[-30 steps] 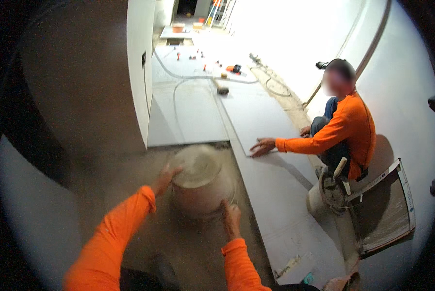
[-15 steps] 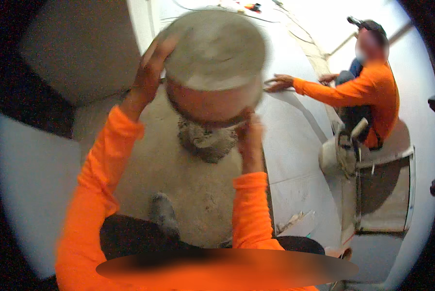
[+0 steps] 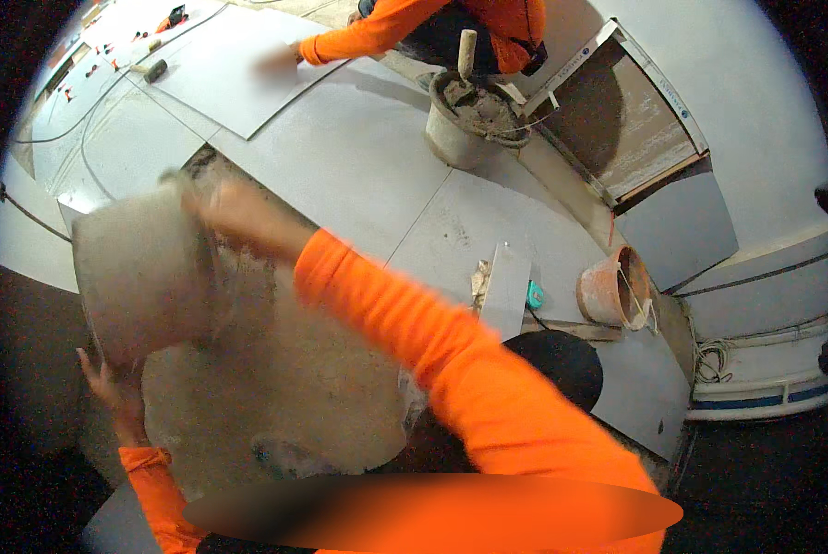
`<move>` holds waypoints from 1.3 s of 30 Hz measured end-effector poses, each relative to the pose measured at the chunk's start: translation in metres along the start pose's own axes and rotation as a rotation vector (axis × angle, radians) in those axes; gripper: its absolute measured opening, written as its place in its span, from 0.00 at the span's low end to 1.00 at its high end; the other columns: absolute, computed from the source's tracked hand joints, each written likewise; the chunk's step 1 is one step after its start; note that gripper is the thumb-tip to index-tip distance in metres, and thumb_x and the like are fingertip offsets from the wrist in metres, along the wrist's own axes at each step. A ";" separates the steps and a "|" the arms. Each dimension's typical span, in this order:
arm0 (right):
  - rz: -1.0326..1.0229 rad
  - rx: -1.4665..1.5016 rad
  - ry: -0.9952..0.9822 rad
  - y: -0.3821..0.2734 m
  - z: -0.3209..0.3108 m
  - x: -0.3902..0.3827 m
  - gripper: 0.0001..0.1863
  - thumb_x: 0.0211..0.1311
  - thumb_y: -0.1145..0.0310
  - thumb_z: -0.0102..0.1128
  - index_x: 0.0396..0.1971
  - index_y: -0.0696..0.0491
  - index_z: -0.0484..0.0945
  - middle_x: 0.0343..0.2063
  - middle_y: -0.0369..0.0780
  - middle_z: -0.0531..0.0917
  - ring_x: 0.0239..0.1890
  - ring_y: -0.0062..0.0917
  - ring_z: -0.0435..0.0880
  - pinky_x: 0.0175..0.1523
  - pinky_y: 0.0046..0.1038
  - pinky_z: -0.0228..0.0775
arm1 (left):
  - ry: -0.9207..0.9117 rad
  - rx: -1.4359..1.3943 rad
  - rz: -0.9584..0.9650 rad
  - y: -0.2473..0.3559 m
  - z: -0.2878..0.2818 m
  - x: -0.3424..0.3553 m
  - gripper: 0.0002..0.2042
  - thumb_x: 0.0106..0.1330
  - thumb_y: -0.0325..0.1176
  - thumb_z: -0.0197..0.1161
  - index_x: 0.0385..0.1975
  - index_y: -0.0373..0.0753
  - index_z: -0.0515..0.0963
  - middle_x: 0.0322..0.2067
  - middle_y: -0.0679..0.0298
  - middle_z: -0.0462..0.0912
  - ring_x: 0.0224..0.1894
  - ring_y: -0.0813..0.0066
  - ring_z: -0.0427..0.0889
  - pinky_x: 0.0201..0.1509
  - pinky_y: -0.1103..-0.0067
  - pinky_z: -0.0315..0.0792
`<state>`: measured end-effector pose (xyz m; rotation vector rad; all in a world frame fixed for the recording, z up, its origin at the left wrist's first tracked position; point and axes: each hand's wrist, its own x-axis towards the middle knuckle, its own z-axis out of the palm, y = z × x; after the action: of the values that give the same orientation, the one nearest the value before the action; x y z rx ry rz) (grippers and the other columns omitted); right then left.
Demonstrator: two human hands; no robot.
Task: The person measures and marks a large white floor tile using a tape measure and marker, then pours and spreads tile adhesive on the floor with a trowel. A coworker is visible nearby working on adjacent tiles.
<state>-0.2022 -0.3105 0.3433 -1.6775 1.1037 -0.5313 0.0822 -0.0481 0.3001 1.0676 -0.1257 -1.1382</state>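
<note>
Shifted from 12 to 9 o'clock since the earlier frame, as the view itself turned: tilted grey bucket (image 3: pixel 146 272). Left hand (image 3: pixel 116 390), at 8 o'clock, fingers spread at its lower edge; right hand (image 3: pixel 236 217), at 10, blurred, gripping its upper edge. Rough floor (image 3: pixel 312 369), at 7, extends to the pale tiles' (image 3: pixel 368 166) diagonal edge. At 2, a framed panel's white border (image 3: pixel 658 83) bears small printed lettering.

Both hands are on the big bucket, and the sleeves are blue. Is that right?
The sleeves aren't blue; they're orange, as the head view shows. The left hand and right hand are indeed on the big bucket.
</note>
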 end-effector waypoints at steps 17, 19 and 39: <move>0.227 -1.119 0.524 0.085 -0.445 -0.214 0.28 0.71 0.45 0.52 0.32 0.57 0.87 0.34 0.54 0.87 0.41 0.52 0.85 0.50 0.47 0.76 | -0.033 0.635 -0.208 -0.070 -0.041 -0.034 0.38 0.76 0.64 0.46 0.73 0.39 0.65 0.69 0.50 0.71 0.70 0.54 0.72 0.75 0.61 0.59; 0.231 -1.240 0.578 0.127 -0.506 -0.234 0.30 0.72 0.43 0.51 0.35 0.57 0.87 0.37 0.55 0.87 0.43 0.54 0.85 0.49 0.51 0.76 | -0.034 0.762 -0.175 -0.067 -0.055 -0.049 0.36 0.76 0.62 0.47 0.73 0.40 0.66 0.69 0.50 0.72 0.70 0.55 0.71 0.74 0.61 0.60; 0.358 0.558 1.014 0.289 -0.430 -0.013 0.45 0.54 0.49 0.76 0.63 0.65 0.68 0.44 0.50 0.83 0.41 0.34 0.85 0.50 0.32 0.80 | 0.452 0.808 -0.429 -0.116 -0.162 -0.229 0.28 0.75 0.54 0.56 0.65 0.41 0.72 0.54 0.57 0.82 0.52 0.61 0.81 0.60 0.67 0.74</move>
<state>-0.6596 -0.5353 0.2496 -0.6445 1.6994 -1.3725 -0.0105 0.2307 0.2227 2.1252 0.0117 -1.2159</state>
